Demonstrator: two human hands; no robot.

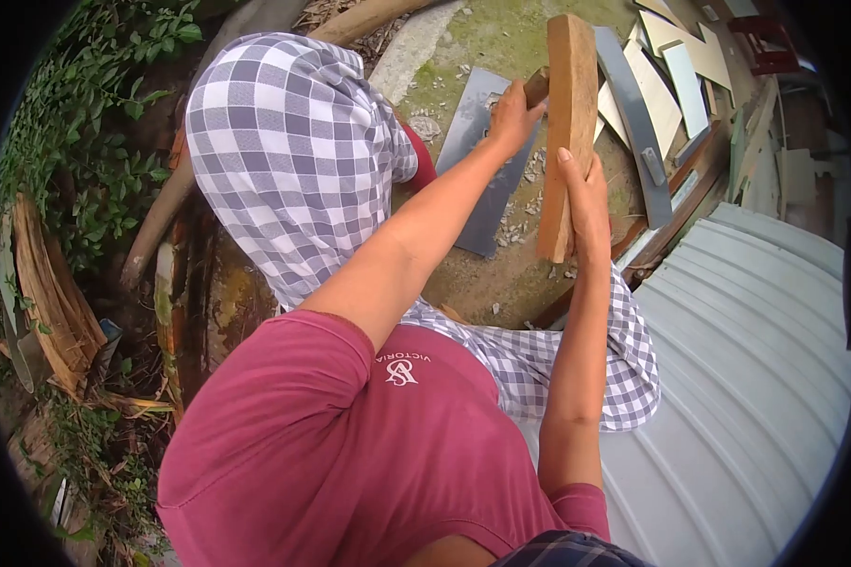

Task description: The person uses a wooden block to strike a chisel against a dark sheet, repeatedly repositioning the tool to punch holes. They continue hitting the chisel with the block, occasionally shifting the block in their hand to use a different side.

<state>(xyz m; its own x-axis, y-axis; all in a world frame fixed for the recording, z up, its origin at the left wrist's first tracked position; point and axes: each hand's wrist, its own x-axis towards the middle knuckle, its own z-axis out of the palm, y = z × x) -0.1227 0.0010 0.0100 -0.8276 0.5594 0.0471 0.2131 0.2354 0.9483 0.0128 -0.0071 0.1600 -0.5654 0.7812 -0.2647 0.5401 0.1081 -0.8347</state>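
My right hand [588, 203] is closed around the lower part of a long, thick wooden block [569, 132], thumb along its near face. The block stands nearly upright in view, with rough brown edges. My left hand [512, 121] is wrapped around a short brown wooden handle-like piece [537, 87], whose end comes right up to the block's left edge. The rest of that piece is hidden by the fingers, and I cannot tell its kind. Below my left hand, a dark grey board [490, 203] lies on the ground with light chips around it.
Grey and pale boards [676, 90] lie piled at the upper right, near a dark red stool [764, 42]. Ribbed metal sheeting [738, 312] covers the right side. Checked cloth [284, 142] covers my knees. Leafy plants [95, 113] and split wood [52, 293] are at left.
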